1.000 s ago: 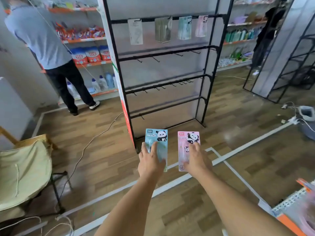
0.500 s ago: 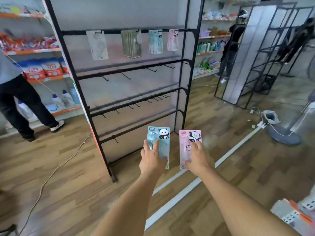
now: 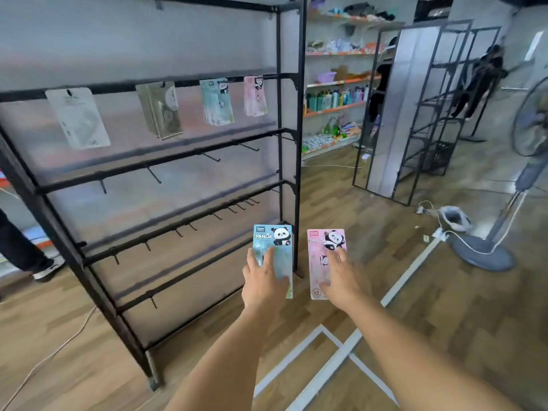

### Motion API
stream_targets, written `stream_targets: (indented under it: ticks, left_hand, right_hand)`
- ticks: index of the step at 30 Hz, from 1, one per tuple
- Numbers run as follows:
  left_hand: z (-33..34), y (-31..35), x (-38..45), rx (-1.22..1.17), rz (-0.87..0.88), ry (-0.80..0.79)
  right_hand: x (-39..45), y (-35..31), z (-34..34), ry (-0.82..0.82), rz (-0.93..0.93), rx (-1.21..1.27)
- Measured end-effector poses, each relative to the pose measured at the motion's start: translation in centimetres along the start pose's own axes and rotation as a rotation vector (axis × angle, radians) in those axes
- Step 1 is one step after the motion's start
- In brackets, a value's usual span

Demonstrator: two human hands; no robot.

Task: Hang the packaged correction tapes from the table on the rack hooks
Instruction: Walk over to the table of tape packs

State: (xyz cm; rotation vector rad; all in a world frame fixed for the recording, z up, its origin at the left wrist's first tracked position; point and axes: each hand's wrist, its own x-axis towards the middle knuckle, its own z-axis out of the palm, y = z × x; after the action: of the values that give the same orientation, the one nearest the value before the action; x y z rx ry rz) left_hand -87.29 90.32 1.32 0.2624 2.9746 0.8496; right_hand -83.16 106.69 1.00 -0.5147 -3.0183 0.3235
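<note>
Progress stood partway: four lots of packets (image 3: 218,101) already hung from the top bar of the rack (image 3: 289,137), while the hooks (image 3: 151,174) on the lower bars stood bare. The left hand (image 3: 264,284) gripped a blue packet (image 3: 272,247), fingers curled round it, and the right hand (image 3: 341,281) gripped a pink packet (image 3: 324,256) likewise, both upright, side by side, in front of the rack's lower right corner. Neither yet touched a hook. The table was out of view, so what remained there could not be told.
</note>
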Motion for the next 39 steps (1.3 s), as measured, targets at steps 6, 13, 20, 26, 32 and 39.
stream_targets:
  ticks: [6, 13, 20, 26, 32, 39]
  left_hand:
    - [2.6, 6.2, 6.6, -0.017, -0.019, 0.038]
    - [4.5, 9.5, 14.0, -0.032, -0.065, 0.057]
    - [3.7, 11.3, 23.8, -0.045, -0.051, 0.156]
    - [1.1, 12.2, 31.6, -0.051, -0.054, 0.243]
    - [-1.1, 12.4, 37.3, -0.016, -0.063, 0.319]
    - [-2.9, 14.0, 43.1, -0.019, -0.086, 0.447]
  right_hand:
    - [9.2, 4.9, -1.9, 0.009, -0.037, 0.071]
    - [17.9, 7.8, -2.4, -0.005, -0.084, 0.072]
    - [28.2, 6.4, -3.8, 0.034, -0.136, 0.094]
    - [35.8, 3.8, -7.2, 0.123, -0.193, 0.051]
    - [42.6, 1.4, -9.8, 0.195, -0.27, 0.105]
    - [50.1, -0.6, -12.8, 0.306, -0.43, 0.092]
